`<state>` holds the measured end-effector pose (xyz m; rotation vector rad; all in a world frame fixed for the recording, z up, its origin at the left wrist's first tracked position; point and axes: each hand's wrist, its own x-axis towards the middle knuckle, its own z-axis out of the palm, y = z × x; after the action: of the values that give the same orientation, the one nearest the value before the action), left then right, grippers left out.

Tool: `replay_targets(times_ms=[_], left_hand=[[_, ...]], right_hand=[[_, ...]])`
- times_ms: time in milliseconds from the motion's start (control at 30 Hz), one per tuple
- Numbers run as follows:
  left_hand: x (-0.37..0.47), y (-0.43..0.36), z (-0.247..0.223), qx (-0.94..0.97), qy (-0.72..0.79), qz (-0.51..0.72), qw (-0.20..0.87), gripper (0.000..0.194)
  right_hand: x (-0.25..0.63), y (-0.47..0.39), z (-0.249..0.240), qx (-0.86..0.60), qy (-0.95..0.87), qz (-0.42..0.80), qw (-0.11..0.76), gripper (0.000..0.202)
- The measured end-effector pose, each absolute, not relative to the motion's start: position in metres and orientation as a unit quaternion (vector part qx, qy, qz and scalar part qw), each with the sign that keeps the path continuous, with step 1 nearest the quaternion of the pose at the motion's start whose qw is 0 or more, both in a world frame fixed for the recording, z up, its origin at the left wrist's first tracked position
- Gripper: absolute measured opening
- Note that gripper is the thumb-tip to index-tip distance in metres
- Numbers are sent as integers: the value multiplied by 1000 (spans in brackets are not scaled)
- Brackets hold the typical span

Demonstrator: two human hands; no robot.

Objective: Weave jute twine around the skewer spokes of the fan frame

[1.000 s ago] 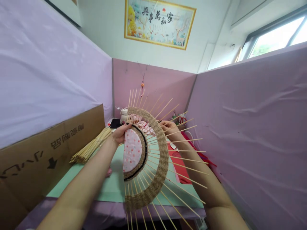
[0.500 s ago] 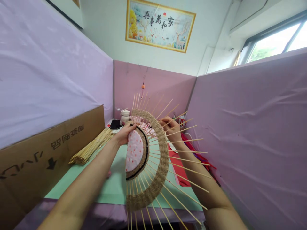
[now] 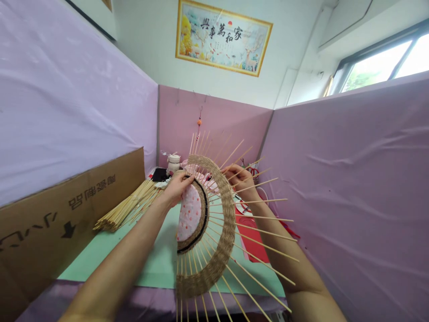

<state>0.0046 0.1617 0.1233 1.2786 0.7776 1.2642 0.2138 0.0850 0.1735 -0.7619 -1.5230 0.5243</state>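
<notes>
A half-round woven piece [image 3: 227, 223] with thin sticks fanning outward is held up over the table. Its inner half disc [image 3: 190, 212] is pale pink with red dots, edged by brown weave and a black band. My left hand [image 3: 177, 185] grips the top of this inner part, thumb on the front face. At the upper right of the outer woven band, my right hand [image 3: 241, 179] has its fingers pinched together among the sticks; whatever they pinch is too small to make out.
On the green tabletop [image 3: 157, 264] lie a bundle of sticks [image 3: 129, 205] at left and a red sheet [image 3: 251, 239] at right. A cardboard panel [image 3: 73, 219] stands at left. A white jar [image 3: 173, 164] is at the back, and red scissors handles [image 3: 254, 171] show behind my right hand.
The woven piece has tilted slightly, its upper end shifting right, and my left hand has moved a little right with it. My right hand remains at the outer band, fingers still closed.
</notes>
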Motion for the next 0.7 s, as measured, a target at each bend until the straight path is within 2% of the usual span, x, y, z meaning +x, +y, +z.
replay_targets(times_ms=[100, 167, 233, 300, 400, 700], left_hand=[[7, 154, 127, 546, 376, 587, 466, 49], [11, 141, 136, 586, 382, 639, 320, 53], [18, 122, 149, 651, 338, 664, 144, 41], [27, 103, 162, 709, 281, 643, 71, 23], [41, 83, 174, 745, 236, 621, 68, 17], [49, 75, 176, 751, 287, 590, 72, 31]], right_hand=[[213, 84, 172, -331, -649, 268, 630, 23], [212, 83, 173, -329, -650, 270, 630, 26], [211, 81, 174, -325, -655, 268, 628, 27], [210, 79, 176, -322, -663, 261, 623, 29], [210, 75, 180, -322, -681, 240, 612, 30], [213, 69, 182, -322, -703, 198, 603, 27]])
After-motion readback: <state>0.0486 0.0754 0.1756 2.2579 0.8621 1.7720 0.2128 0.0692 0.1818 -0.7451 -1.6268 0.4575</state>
